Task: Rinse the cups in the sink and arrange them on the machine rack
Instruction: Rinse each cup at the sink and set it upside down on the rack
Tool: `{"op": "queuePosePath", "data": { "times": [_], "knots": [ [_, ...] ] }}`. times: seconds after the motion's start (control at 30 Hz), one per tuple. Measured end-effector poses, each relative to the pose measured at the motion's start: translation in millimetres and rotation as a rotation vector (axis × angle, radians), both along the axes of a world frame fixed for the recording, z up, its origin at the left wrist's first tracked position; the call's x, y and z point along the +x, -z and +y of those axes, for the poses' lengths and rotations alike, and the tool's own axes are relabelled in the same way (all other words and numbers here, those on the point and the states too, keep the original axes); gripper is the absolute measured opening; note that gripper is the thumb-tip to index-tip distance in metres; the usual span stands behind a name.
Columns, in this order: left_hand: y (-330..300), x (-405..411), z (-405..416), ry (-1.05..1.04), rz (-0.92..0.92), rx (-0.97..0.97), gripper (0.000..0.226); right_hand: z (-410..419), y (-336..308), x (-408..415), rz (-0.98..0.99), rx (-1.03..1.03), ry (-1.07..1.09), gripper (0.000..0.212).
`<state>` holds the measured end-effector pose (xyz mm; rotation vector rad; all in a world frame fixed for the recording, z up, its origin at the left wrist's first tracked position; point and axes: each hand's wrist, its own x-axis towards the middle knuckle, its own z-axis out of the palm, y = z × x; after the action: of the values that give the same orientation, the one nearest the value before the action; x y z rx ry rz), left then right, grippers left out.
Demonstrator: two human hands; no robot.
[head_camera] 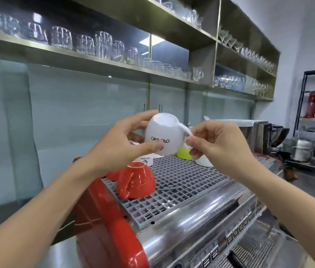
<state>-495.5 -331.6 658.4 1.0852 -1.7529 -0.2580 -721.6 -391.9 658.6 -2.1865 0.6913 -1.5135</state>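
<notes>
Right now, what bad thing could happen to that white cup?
The white cup hangs upside down in the air above the grid rack. The right hand only pinches its thin handle, so the grip could slip and the cup might drop and chip. Lowered carelessly, it might also bump the red cup already on the rack, or the small white cup behind.

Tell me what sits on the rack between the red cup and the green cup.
Head view: bare grid of the rack lies between the red cup and the green cup.

Bright, cool overhead light w/ glare on machine front (201, 215); soft blur, edges bent by wide-angle.
</notes>
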Motion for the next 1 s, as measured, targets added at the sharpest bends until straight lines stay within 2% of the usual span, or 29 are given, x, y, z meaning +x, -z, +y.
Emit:
{"op": "queuePosePath", "data": {
  "times": [0.13,0.3,0.5,0.63,1.0],
  "knots": [
    [-6.8,2.9,-22.7,-0.065,0.011,0.003,0.068,-36.5,-7.2,9.1,-0.003,-0.006,-0.045,0.003],
    [-6.2,-2.3,-39.6,-0.183,0.0,0.003,0.068,-79.0,-6.7,15.0,0.007,-0.003,-0.121,0.016],
    [-12.8,-18.0,-57.7,-0.276,0.01,0.026,0.065,-120.9,-9.8,12.0,0.045,0.01,-0.194,0.004],
    [-16.9,-25.8,-72.6,-0.348,-0.002,0.029,0.071,-145.8,-8.7,9.4,0.054,0.01,-0.25,0.003],
    [-16.1,-37.9,-106.2,-0.488,-0.054,0.128,0.061,-191.2,-5.2,6.4,0.162,0.036,-0.308,0.005]
  ]
}}
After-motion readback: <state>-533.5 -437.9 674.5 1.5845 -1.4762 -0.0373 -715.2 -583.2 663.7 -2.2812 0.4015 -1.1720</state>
